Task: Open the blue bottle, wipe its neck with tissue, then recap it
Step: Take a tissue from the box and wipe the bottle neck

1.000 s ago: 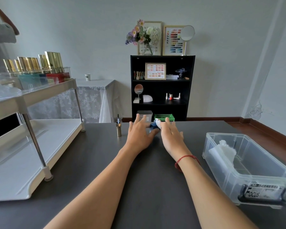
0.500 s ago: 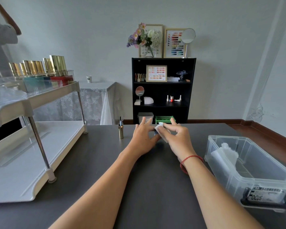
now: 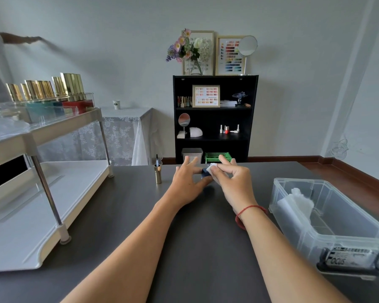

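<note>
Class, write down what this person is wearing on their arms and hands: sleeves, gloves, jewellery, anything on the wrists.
No sleeves show. The left hand and right hand are ungloved, with no rings visible. A thin red cord bracelet circles the right wrist; the left wrist is bare.

**A:** What's in front of you?

**B:** Toward twelve o'clock on the dark table (image 3: 195, 248), I see my left hand (image 3: 187, 182) holding the blue bottle (image 3: 205, 172). The thumb is on its near side and the fingers are spread behind it. My right hand (image 3: 232, 182) pinches a white tissue (image 3: 212, 168) against the bottle's top.

**A:** And the cap?

**B:** The gold cap (image 3: 158, 174) stands upright, brush pointing up, at nine o'clock from my left hand and apart from it. A clear bin (image 3: 328, 226) holding a white wad (image 3: 300, 200) sits at four o'clock. A white rack (image 3: 31, 215) is at eight.
</note>
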The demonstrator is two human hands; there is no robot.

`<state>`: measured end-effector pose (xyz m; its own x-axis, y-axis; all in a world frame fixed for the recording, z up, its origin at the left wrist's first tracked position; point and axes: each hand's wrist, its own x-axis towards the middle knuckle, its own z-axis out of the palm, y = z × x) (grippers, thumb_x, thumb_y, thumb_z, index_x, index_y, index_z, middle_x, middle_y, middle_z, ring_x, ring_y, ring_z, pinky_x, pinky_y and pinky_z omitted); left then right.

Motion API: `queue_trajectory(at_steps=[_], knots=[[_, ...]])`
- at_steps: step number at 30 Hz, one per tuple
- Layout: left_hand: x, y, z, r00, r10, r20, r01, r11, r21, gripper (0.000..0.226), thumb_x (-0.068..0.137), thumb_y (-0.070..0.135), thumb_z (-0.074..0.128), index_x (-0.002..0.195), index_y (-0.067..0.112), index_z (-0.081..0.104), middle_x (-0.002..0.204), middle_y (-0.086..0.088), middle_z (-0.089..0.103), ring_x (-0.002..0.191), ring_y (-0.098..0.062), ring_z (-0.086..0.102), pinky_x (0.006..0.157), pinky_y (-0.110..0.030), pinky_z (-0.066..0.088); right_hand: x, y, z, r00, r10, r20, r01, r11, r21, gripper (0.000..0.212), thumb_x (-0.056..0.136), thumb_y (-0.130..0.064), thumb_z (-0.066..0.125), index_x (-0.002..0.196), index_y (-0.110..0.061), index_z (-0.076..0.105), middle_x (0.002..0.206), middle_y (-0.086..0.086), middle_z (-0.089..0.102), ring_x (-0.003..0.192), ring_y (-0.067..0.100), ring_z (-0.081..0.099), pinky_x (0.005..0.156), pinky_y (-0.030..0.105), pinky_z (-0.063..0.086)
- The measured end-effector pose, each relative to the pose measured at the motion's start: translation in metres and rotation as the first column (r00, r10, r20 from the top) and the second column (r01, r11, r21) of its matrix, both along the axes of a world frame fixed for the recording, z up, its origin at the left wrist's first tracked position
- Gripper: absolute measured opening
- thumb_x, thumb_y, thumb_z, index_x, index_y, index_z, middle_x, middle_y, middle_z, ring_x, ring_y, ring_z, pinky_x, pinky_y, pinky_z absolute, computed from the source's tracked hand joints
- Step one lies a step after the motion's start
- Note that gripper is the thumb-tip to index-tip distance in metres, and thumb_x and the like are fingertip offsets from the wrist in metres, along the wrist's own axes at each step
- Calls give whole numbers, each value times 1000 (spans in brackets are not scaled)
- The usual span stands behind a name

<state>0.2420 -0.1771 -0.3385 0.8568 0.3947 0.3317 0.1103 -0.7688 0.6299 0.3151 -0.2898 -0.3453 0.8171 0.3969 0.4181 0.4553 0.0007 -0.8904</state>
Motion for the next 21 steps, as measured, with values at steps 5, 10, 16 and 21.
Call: queue_trajectory(at_steps=[5,10,16,21], knots=[[-2,-3,1,999,-42,30,41,999,29,31,94,25,57,125,22,63,160,-3,19,150,-21,-4,121,-51,3,-1,1,0,998,52,23,-49,992,-119,34,91,-36,57,121,-22,63,148,-3,40,146,17,13,117,57,9],[-1,0,-1,1000,-24,-8,24,998,59,32,94,25,57,125,23,62,160,-2,18,150,-21,-6,120,-48,-4,0,-1,0,998,41,48,-36,995,-94,25,88,-30,62,110,-19,70,146,0,44,145,17,16,117,57,10],[1,2,-2,1000,-23,-7,23,1000,-5,36,93,34,56,127,24,61,161,-2,17,149,-21,-7,120,-52,-1,3,2,-2,995,-46,93,50,998,-36,21,90,-22,59,102,-13,73,138,3,53,141,17,27,117,53,17],[0,2,-3,999,-43,-14,43,999,-7,32,93,30,57,124,25,63,161,-2,16,149,-20,-8,120,-51,-5,0,2,-1,987,-26,161,33,998,-46,25,90,-26,60,112,-18,68,144,1,46,144,17,21,117,54,13]])
